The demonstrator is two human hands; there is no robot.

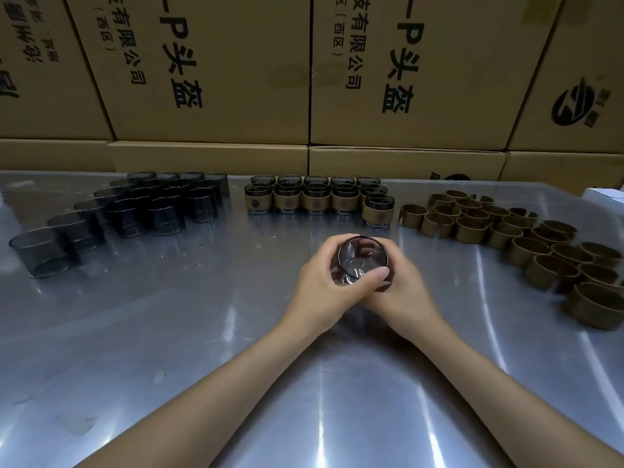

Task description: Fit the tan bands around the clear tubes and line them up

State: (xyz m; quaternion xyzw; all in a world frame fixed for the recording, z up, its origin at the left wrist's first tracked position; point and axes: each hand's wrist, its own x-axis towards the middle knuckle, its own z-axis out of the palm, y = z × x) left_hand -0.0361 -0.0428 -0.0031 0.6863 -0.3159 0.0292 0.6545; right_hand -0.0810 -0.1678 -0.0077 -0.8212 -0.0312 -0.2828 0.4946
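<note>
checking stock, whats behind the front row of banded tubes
More banded tubes stand behind the front row, then cardboard boxes past the table edge. Their lower halves are hidden.

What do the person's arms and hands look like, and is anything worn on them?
Both forearms are bare up to the picture's lower edge: no sleeves show. The left hand and right hand carry no gloves, rings, watch or bracelet that can be seen. The nails look short and unpainted.
</note>
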